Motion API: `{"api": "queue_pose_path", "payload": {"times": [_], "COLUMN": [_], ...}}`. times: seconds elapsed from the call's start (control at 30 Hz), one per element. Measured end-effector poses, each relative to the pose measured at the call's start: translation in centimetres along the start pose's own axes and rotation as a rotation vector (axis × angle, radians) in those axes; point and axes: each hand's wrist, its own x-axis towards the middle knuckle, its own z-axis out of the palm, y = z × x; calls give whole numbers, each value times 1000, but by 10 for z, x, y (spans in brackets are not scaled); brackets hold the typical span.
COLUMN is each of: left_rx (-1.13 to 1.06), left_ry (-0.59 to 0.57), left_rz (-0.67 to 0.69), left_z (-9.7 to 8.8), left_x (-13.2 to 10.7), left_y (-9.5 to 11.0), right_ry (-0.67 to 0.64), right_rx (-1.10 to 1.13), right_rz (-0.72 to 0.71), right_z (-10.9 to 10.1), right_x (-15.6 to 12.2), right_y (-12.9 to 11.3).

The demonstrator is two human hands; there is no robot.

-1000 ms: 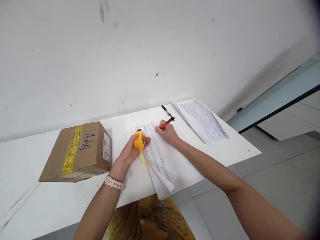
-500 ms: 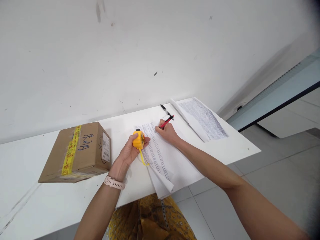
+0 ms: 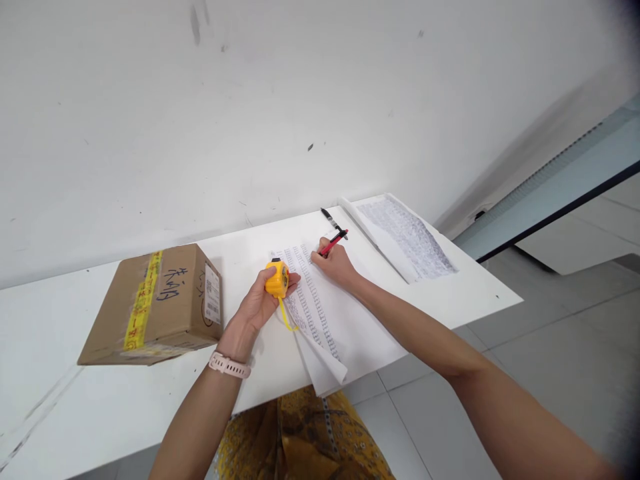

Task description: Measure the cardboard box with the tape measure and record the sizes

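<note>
My left hand [image 3: 259, 298] is closed around a yellow tape measure [image 3: 276, 280], whose yellow wrist strap hangs below it. In my right hand [image 3: 336, 261] is a red and black pen [image 3: 334, 244], held in a writing grip over a sheet of paper [image 3: 345, 320]. The sheet carries columns of small handwritten marks, and its lower left corner curls up. The pen's tip is hidden behind my fingers. Left of my left hand stands a taped cardboard box [image 3: 175, 293] with yellow tape, blue handwriting and a white label on its side.
A black pen [image 3: 328, 217] lies on the white table [image 3: 245, 250] behind my right hand. To the right is a stack of papers [image 3: 410, 240], densely written over. The table meets a scuffed white wall [image 3: 200, 133] at the back. A glass panel [image 3: 560, 180] stands at the right.
</note>
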Motion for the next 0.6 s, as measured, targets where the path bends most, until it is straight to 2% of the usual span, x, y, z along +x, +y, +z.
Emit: {"api": "queue_pose_path", "payload": {"times": [0.6], "left_rx": [9], "left_ry": [15], "left_rz": [-2], "left_z": [0], "left_x": [0], "left_y": [0], "right_ry": [9], "right_rx": [-33], "right_rz": [1], "right_z": [-1], "right_x": [0], "right_y": [-1]}}
